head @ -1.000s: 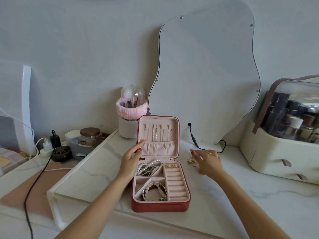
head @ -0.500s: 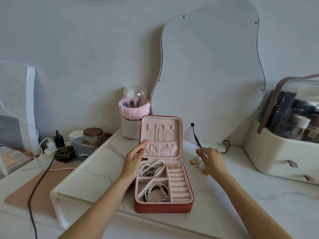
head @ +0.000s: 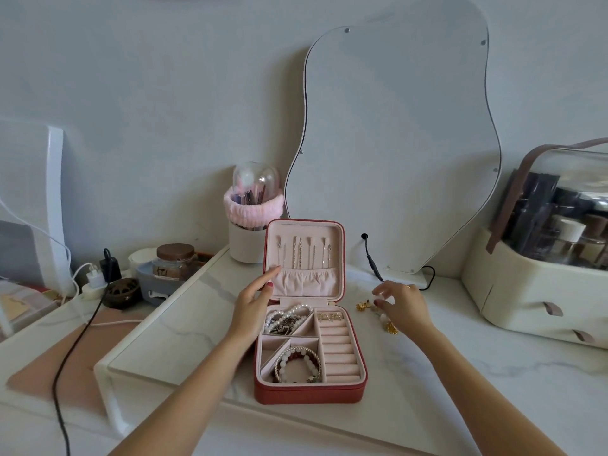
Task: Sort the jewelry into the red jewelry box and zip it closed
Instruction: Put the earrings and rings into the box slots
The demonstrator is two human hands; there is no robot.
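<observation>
So the red box (head: 311,357) is sitting open on the marble tray (head: 184,327), lid (head: 304,258) standing upright at the back. Everything below is relative to the box.

Inside the lid there's a row of thin chain pieces hanging (head: 304,255) above a gathered pink pocket (head: 306,282). In the base, the back-left compartment has a heap of pearl strands (head: 288,319), the front-left one holds a few beaded bracelets (head: 297,365), and the right side is the ring-roll column (head: 337,350) with some small gold bits (head: 330,316) at its back end. The small triangle pockets in the middle look bare pink.

Left hand (head: 253,304) is at the box's left edge, right by the hinge, fingers straight-ish and the fingertips touching the lid's left rim and inner lining. Not gripping anything, more like steadying it.

Right hand (head: 403,306) is off to the right of the box, fingers spread and loosely bent over a few loose earrings on the marble: a gold one (head: 363,305) closest to the box, and another gold one (head: 391,328) peeking out under the heel of the hand. The fingertips are a bit blurred so I honestly can't tell if it's pinching one or just hovering over them.

Behind the box: a white cup with a pink headband (head: 253,208) around it, and a wavy mirror (head: 394,143) leaning on the wall with a black cable (head: 373,261). Far right of the box is a cream cosmetics case (head: 539,291); far left a jar (head: 174,261) with a brown lid.
</observation>
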